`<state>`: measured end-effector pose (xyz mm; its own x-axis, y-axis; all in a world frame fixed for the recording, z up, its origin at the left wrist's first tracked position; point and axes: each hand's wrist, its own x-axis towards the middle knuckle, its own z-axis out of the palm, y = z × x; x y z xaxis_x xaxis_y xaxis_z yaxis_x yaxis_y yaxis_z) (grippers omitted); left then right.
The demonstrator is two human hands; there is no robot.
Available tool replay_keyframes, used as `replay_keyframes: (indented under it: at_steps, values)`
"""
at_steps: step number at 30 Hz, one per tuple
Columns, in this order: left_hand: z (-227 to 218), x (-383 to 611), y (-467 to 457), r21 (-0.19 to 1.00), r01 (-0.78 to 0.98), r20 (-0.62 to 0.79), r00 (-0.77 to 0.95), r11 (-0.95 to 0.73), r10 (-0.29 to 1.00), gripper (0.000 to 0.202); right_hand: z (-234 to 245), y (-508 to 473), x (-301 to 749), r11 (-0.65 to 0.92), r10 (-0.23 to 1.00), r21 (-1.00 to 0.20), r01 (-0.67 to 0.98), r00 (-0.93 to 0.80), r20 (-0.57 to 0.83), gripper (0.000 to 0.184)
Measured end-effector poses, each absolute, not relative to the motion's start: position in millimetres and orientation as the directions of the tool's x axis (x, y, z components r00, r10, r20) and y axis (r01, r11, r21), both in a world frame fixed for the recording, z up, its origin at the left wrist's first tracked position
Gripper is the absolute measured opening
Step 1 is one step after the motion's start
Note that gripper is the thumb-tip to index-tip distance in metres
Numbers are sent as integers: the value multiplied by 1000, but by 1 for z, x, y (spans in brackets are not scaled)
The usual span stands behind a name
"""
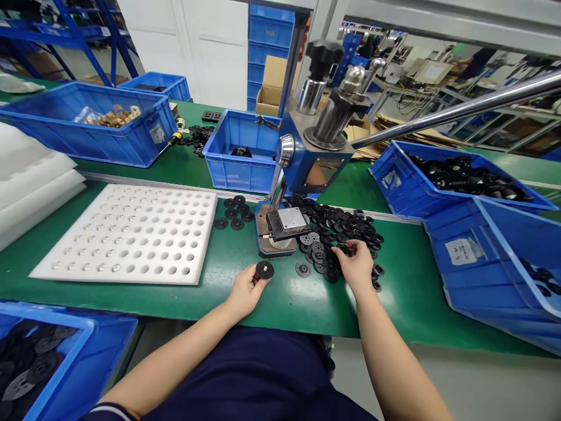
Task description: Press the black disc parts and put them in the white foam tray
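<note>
My left hand [246,287] pinches a round black disc [265,269] just in front of the blue hand press [302,169] and its metal die block [287,223]. My right hand [357,264] rests on the near edge of a heap of black discs [339,231] on the green table, fingers curled onto the discs; what they grip, if anything, is hidden. One loose disc [302,269] lies between my hands. A small group of discs [234,213] sits left of the press.
A white foam tray [131,234] with rows of holes, some holding metal pieces, lies at the left. Blue bins stand around: with brass parts [94,120], behind the press [241,149], with black parts at right [460,175], tilted [499,269], and near left [48,362]. The press lever [460,108] reaches right.
</note>
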<state>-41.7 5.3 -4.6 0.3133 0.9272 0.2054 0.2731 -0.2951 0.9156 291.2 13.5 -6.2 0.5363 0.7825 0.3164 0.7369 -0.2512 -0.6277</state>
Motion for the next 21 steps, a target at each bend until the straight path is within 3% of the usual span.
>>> replay_keyframes:
  at_steps: [4,7,9,16,21]
  values:
    - [-3,-42,4,906,285,224,306,-313,926,17,-14,-15,243,-74,846,-636,768,386,368,56]
    - [-5,-42,4,900,309,216,298,-308,930,9,-26,-39,195,109,945,-588,801,101,312,45]
    - [-7,-42,4,900,315,207,298,-301,932,11,-29,-48,170,173,946,-550,817,18,324,38]
    - [-9,-43,5,898,311,222,289,-310,931,18,-17,-56,160,164,940,-473,866,8,341,58]
    - [-4,-42,5,882,290,276,322,-371,906,8,-15,-61,164,138,959,-480,867,5,284,43]
